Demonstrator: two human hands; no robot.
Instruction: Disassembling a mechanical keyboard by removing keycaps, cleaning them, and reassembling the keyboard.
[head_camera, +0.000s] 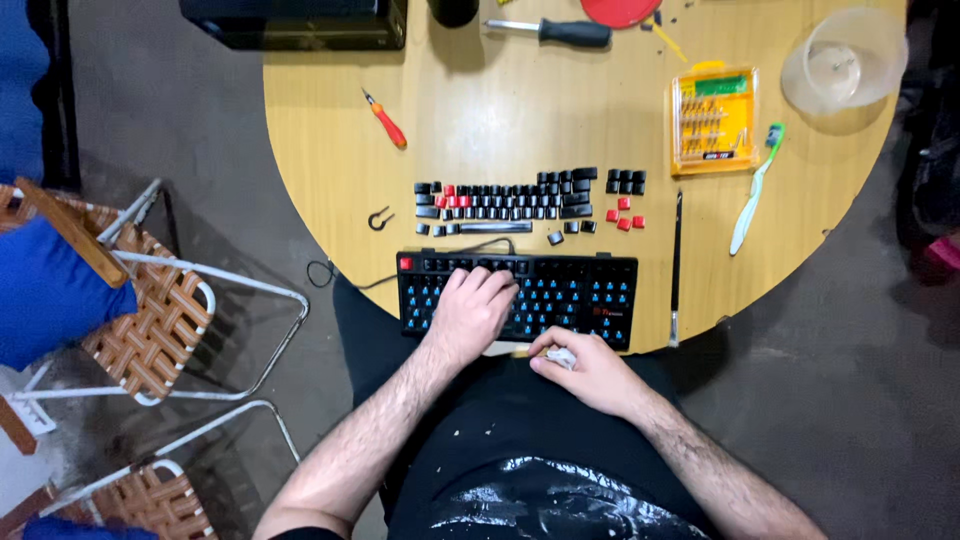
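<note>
A black keyboard base (570, 290) with bare blue switches lies at the near edge of a round wooden table (500, 110). My left hand (470, 310) rests flat on its left half, fingers spread. My right hand (585, 368) sits just off the keyboard's near edge, pinching a small white wad (560, 356), perhaps cloth or tissue. Beyond the keyboard, removed black and red keycaps (510, 203) are laid out in rows, with a few loose red ones (624, 217) to the right.
On the table: a wire keycap puller (379, 218), small red screwdriver (386, 121), black screwdriver (555, 31), yellow bit case (713, 120), toothbrush (755, 190), thin brush (677, 265), clear bowl (845, 60), black box (300, 22). Woven chairs (150, 320) stand left.
</note>
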